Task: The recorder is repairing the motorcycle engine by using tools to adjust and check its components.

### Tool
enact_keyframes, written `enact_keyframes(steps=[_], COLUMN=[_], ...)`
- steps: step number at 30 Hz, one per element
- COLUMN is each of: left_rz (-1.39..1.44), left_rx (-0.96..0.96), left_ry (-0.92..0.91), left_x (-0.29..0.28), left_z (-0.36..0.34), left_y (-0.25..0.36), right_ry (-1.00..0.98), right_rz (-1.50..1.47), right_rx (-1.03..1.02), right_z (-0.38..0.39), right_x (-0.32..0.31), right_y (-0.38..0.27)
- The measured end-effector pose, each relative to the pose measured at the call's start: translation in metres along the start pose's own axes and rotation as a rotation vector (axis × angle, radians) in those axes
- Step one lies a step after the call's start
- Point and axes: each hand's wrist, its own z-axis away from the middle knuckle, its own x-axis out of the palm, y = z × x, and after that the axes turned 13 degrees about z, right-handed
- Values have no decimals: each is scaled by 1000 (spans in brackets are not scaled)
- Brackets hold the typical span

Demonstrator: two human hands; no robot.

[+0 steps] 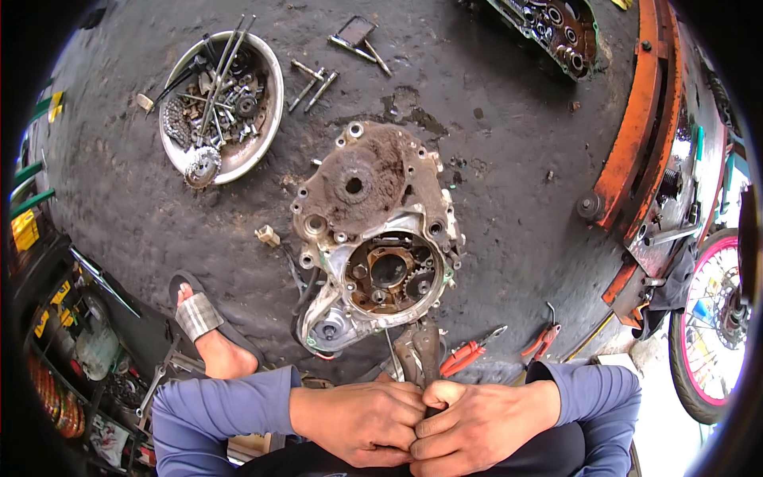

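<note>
My left hand [358,420] and my right hand [483,421] meet in front of my lap, both closed with fingers curled. A worn grey metal tool with a broad head, much like large pliers [427,350], sticks out from between them; its handles are hidden by my fingers. Just beyond its head lies an engine crankcase half [373,183], crusted with brown dirt on its far part. The nearer part has a round opening with a bearing bore [389,271] and a small gear [420,282]. Neither hand touches the crankcase.
Red-handled pliers [463,358] and another red-handled tool [543,342] lie right of my hands. A metal bowl [274,119] holds bolts, a chain and gears. Several pins [311,83] lie beyond. Another engine case [556,32], an orange metal frame [636,151] and a pink-rimmed wheel [711,318] stand right.
</note>
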Motion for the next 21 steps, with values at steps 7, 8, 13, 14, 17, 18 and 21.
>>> enact_keyframes(steps=[7, 8, 13, 14, 17, 18, 21], left_rz=[64, 42, 52, 69, 34, 36, -4], left_rx=[63, 113, 99, 53, 50, 49, 169], left_ry=[57, 96, 205, 210, 242, 239, 413], left_x=[2, 5, 18, 20, 23, 26, 35], left_z=[-12, -12, -6, -5, -4, -5, -12], left_y=[1, -1, -6, -6, -9, -9, -13], right_ry=[-35, -15, 61, 35, 54, 57, 198], right_rz=[82, 96, 151, 161, 203, 204, 235], right_rx=[-12, -7, 2, 8, 25, 28, -6], right_z=[-2, -1, 10, 14, 15, 11, 1], right_x=[-2, 0, 12, 15, 15, 13, 8], right_y=[-2, -2, -2, -2, -4, -5, -4])
